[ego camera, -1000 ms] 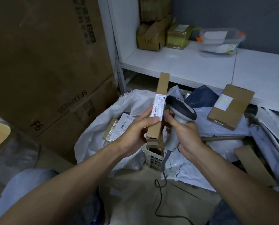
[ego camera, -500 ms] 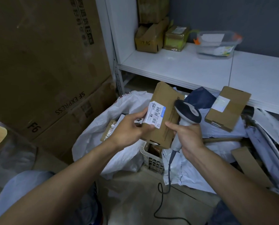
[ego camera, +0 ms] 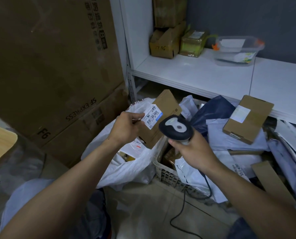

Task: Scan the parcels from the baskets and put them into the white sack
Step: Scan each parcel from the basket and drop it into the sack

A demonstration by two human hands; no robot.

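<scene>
behind the scanner (ego camera: pixel 175 126), a parcel (ego camera: pixel 167 104) corner is hidden.

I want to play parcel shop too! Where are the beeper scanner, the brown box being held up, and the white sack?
scanner (ego camera: pixel 175 127): head view, on its dark rounded head.
brown box (ego camera: pixel 167 102): head view, on bare cardboard above the label.
white sack (ego camera: pixel 126 168): head view, on its front wall below the box.

Dim room: dark grey wall (ego camera: pixel 264 18) behind a white shelf (ego camera: pixel 195 71); big cartons (ego camera: pixel 49 57) left; floor (ego camera: pixel 143 213) seemingly concrete.
</scene>
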